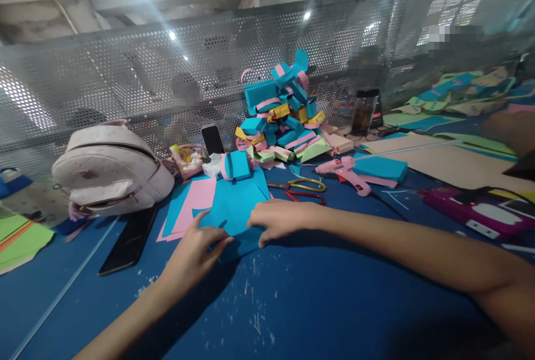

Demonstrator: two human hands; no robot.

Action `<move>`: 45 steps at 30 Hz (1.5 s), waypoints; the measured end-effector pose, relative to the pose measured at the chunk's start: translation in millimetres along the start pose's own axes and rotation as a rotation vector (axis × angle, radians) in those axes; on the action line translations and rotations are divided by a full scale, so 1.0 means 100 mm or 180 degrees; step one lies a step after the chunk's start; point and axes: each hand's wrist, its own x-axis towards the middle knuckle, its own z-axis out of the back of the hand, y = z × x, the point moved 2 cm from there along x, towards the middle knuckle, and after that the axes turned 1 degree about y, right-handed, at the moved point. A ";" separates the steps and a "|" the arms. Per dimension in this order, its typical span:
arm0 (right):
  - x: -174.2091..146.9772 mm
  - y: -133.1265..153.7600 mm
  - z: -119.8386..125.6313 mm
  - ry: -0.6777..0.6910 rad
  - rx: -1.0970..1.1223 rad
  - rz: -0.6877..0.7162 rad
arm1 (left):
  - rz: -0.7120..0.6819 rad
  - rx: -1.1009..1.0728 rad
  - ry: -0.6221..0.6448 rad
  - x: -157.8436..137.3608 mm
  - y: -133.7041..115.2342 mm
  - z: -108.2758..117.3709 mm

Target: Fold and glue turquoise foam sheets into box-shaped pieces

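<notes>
A sheet of blue paper lies partly folded on the blue table in front of me. My left hand is at its left edge, thumb and fingers closed on the paper with one finger stretched forward. On the right side, my right hand grips the same sheet, its fingers curled and thumb below. Beneath and behind lie more blue sheets and pink paper. A folded blue paper box with a pink strip stands just beyond. Scissors with yellow handles and a red-handled pair lie near my right hand.
A heap of folded paper pieces rises against the perforated metal screen. Rightward are a pink glue gun, a purple power strip and another person's hand. Leftward are a white backpack and a black phone.
</notes>
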 end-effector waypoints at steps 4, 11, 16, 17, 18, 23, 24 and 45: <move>-0.01 0.02 0.01 0.0006 -0.0041 0.0012 | -0.0169 0.0271 0.0118 -0.01 -0.02 0.00; -0.02 0.04 0.02 0.0025 -0.0014 -0.0075 | -0.0611 0.0593 -0.0576 -0.03 0.02 0.10; -0.03 0.05 0.02 0.0034 -0.0013 -0.0102 | -0.0586 0.0117 -0.0813 -0.03 0.06 0.23; -0.03 0.05 0.02 0.0036 -0.0022 -0.0091 | -0.0540 0.0042 -0.0843 -0.03 0.06 0.25; -0.03 0.05 0.02 0.0031 -0.0032 -0.0080 | -0.0501 -0.0025 -0.0870 -0.03 0.05 0.26; -0.02 0.06 0.02 0.0023 -0.0085 -0.0075 | -0.0291 -0.0364 -0.0822 -0.03 0.04 0.26; -0.02 0.06 0.02 0.0021 -0.0100 -0.0081 | -0.0220 -0.0410 -0.0803 -0.03 0.04 0.25; -0.10 0.09 0.05 0.0011 -0.0395 0.0317 | 0.0117 -0.0798 0.0819 -0.13 0.20 0.02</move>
